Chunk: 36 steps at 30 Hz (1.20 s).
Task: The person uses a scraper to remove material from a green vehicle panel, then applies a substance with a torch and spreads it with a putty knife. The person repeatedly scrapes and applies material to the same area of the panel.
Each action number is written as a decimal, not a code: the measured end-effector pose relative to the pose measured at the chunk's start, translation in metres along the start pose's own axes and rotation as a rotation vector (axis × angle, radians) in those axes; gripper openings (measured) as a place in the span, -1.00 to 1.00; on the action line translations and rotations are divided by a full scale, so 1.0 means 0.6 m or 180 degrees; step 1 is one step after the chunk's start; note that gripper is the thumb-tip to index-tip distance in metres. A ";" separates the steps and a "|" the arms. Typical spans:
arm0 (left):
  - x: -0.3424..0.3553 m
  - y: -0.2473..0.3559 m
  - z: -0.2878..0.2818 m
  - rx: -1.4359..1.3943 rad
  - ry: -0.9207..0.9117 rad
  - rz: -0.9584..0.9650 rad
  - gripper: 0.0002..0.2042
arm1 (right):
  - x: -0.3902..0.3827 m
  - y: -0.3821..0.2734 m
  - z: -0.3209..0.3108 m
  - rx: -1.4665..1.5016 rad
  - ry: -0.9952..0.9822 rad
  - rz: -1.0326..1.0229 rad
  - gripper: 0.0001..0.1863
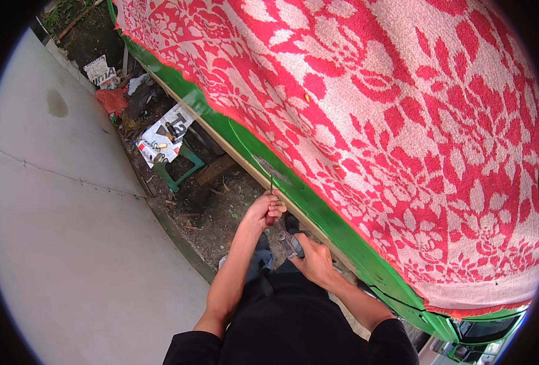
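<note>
My left hand (266,208) is closed around the red handle (270,221) of a thin metal-shafted tool, whose shaft (271,181) points up toward a grey scuffed patch (263,163) on a green vehicle body (239,139). Whether the tip touches the patch I cannot tell. Just below and right of it, my right hand (310,259) grips a greyish tool (286,242), partly hidden and too small to make out exactly. A pale strip (224,143) runs along the lower side of the green body.
A red-and-white floral cloth (403,121) drapes over the vehicle. A grey wall (69,231) curves along the left. On the littered dirt between them stand a green plastic stool (190,164) with printed sheets (157,137) and small items on it, and a red plastic bag (110,100) lies farther back.
</note>
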State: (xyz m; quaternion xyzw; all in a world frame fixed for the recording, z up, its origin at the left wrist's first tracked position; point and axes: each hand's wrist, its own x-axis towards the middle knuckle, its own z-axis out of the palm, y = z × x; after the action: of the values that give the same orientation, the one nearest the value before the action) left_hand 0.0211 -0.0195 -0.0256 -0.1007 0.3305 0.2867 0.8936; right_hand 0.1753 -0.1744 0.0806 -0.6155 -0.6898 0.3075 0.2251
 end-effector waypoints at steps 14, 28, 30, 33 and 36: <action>-0.035 -0.019 0.033 0.0500 -0.0019 0.0182 -0.72 | -0.012 -0.010 -0.008 0.0257 0.0040 -0.0159 -0.45; -0.036 -0.010 0.031 0.0184 -0.0092 0.0089 -0.74 | -0.019 -0.021 -0.016 0.0307 0.0083 -0.0328 -0.49; -0.032 -0.003 0.027 0.0065 -0.0134 0.0010 -0.74 | -0.018 -0.029 -0.023 0.0320 0.0114 -0.0429 -0.48; -0.030 -0.003 0.027 -0.0020 -0.0176 -0.0004 -0.73 | -0.018 -0.046 -0.033 0.0373 0.0219 -0.0657 -0.47; -0.036 -0.008 0.034 0.0023 -0.0113 0.0013 -0.73 | -0.014 -0.062 -0.040 0.0434 0.0319 -0.0828 -0.47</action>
State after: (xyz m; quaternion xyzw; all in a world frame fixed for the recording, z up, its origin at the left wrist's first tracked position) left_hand 0.0217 -0.0253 0.0039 -0.0917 0.3159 0.2891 0.8990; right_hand 0.1668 -0.1813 0.1244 -0.5188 -0.7292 0.2908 0.3384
